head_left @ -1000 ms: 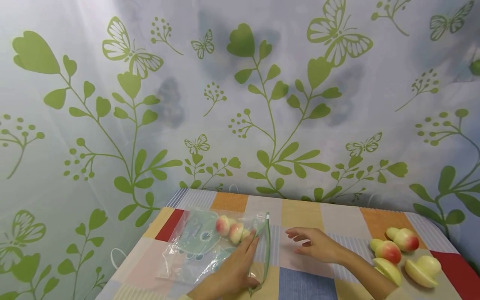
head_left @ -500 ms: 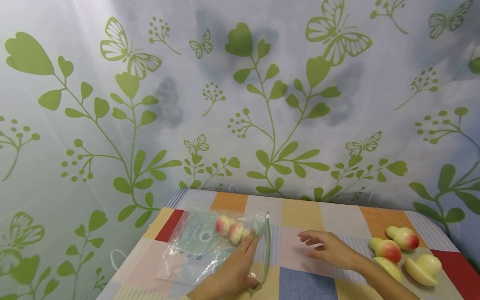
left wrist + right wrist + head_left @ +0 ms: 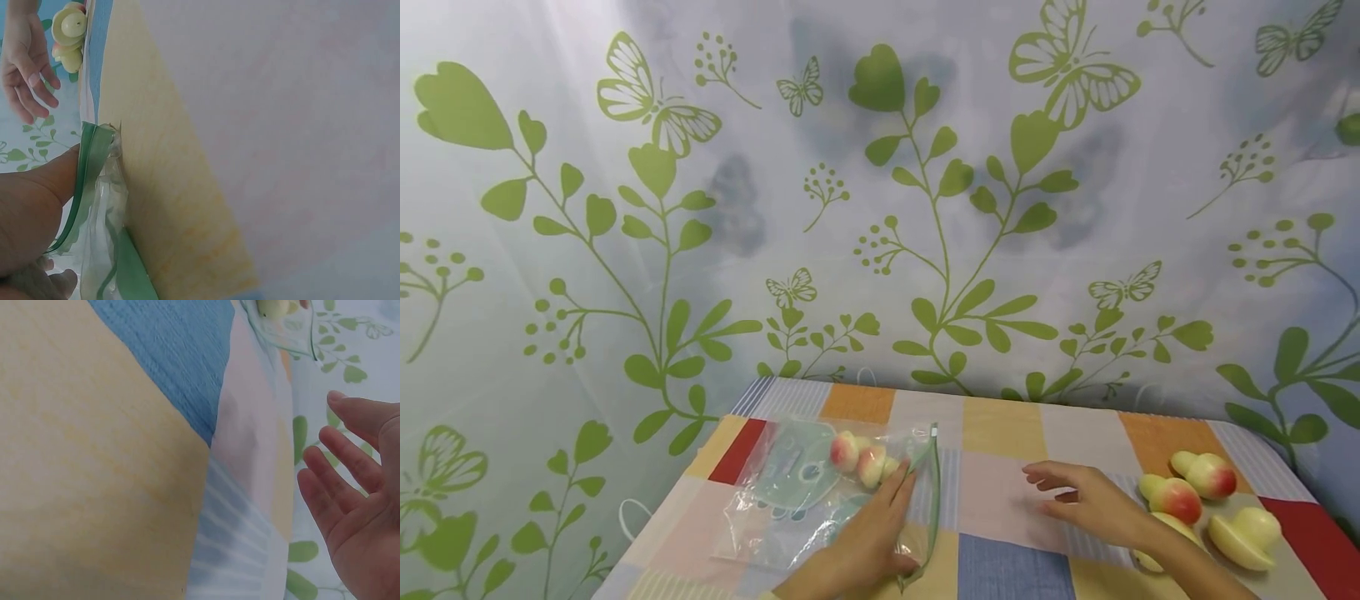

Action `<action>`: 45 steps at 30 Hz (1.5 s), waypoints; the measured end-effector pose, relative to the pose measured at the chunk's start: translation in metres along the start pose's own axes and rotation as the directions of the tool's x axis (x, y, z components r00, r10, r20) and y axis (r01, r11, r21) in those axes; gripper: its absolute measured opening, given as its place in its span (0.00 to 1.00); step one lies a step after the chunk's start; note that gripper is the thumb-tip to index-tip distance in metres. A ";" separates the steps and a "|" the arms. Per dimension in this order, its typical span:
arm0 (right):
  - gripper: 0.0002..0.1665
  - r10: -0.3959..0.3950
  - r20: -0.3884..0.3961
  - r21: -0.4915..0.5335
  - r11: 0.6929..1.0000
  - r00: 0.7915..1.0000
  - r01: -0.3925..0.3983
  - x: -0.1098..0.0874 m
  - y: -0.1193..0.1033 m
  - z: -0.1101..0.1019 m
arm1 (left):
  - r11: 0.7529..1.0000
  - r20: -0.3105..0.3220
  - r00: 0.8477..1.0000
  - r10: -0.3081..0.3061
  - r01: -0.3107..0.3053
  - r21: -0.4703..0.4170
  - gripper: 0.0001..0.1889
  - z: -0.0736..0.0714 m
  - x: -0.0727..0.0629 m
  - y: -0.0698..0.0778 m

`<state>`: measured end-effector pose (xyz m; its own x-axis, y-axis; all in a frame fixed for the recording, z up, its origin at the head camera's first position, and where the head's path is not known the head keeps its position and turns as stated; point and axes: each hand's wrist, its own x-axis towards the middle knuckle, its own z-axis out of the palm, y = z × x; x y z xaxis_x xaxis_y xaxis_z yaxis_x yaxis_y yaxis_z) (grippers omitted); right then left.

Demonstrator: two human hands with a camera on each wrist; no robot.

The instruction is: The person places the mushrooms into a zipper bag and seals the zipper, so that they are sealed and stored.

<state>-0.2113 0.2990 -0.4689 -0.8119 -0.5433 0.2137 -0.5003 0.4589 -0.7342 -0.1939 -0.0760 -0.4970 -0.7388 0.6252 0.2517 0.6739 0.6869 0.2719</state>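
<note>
A clear zip bag [image 3: 775, 533] with a green-edged mouth and a pale green print lies at the left of the table. Inside it sit several pale yellow, red-blushed, fruit-like pieces [image 3: 872, 465]. My left hand [image 3: 868, 533] is at the bag's mouth, fingers extended and thumb spread. In the left wrist view, the green zip strip [image 3: 92, 156] crosses in front of that thumb. Over the table's middle hovers my empty right hand [image 3: 1093, 500], its fingers loosely bent. Just right of it, several similar pieces [image 3: 1176, 502] lie grouped; my right forearm partly covers the nearest one.
A checked cloth [image 3: 1000, 433] in orange, blue, red and striped patches covers the table. Behind it hangs a pale curtain [image 3: 820, 333] printed with green leaves and butterflies. A white loop [image 3: 634, 517] sticks out at the table's left edge.
My right hand has moved rightward, away from the bag and closer to the grouped pieces. The left hand and the bag have stayed in place.
</note>
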 end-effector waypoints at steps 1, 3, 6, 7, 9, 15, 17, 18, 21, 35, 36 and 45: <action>0.25 -0.001 -0.003 -0.007 1.000 1.000 0.001 -0.001 0.000 -0.002 | 1.000 -0.001 1.000 -0.004 0.004 -0.002 0.66 0.000 0.000 0.000; 0.25 0.000 -0.006 -0.015 1.000 1.000 0.000 -0.003 0.000 -0.004 | 1.000 -0.004 1.000 -0.008 0.008 0.002 0.66 0.000 0.000 0.000; 0.24 -0.012 -0.010 -0.038 0.999 1.000 0.012 -0.006 0.002 -0.008 | 1.000 -0.013 1.000 -0.007 0.007 0.007 0.66 0.000 0.001 0.000; 0.24 -0.020 -0.012 -0.046 0.999 1.000 0.019 -0.007 0.003 -0.009 | 1.000 -0.016 1.000 -0.005 0.005 0.010 0.66 0.000 0.001 0.000; 0.24 -0.031 -0.017 -0.055 0.998 0.999 0.030 -0.009 0.005 -0.011 | 1.000 -0.020 1.000 0.002 -0.002 0.012 0.66 0.000 0.001 0.000; 0.25 0.000 -0.014 -0.070 0.998 1.000 -0.001 -0.018 0.004 -0.020 | 1.000 -0.010 1.000 0.002 -0.002 0.009 0.66 -0.002 0.001 0.001; 0.26 0.035 -0.008 -0.069 0.997 0.999 -0.035 -0.022 0.002 -0.024 | 1.000 -0.004 1.000 -0.004 0.004 0.009 0.66 -0.003 0.001 0.001; 0.26 0.051 -0.004 -0.068 0.996 0.999 -0.052 -0.023 0.000 -0.025 | 1.000 -0.003 1.000 -0.007 0.007 0.009 0.65 -0.003 0.001 0.001; 0.25 0.042 -0.009 -0.069 0.997 0.999 -0.042 -0.029 0.000 -0.030 | 1.000 -0.005 1.000 -0.007 0.008 0.010 0.65 -0.003 0.002 0.001; 0.25 0.102 0.021 -0.079 0.992 0.995 -0.100 -0.050 0.000 -0.053 | 1.000 -0.019 1.000 0.007 -0.006 0.012 0.66 -0.001 0.000 0.000; 0.24 0.099 0.019 -0.081 0.992 0.995 -0.097 -0.052 0.001 -0.055 | 1.000 -0.020 1.000 0.010 -0.009 0.011 0.66 -0.001 0.000 0.000; 0.32 0.255 0.012 -0.095 0.963 0.967 -0.253 -0.068 -0.004 -0.077 | 1.000 -0.034 0.999 0.024 -0.023 0.010 0.66 0.002 -0.002 -0.002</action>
<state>-0.1775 0.3880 -0.4306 -0.9090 -0.4165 0.0122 -0.3052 0.6456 -0.7001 -0.1935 -0.0775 -0.5000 -0.7221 0.6285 0.2892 0.6909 0.6760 0.2563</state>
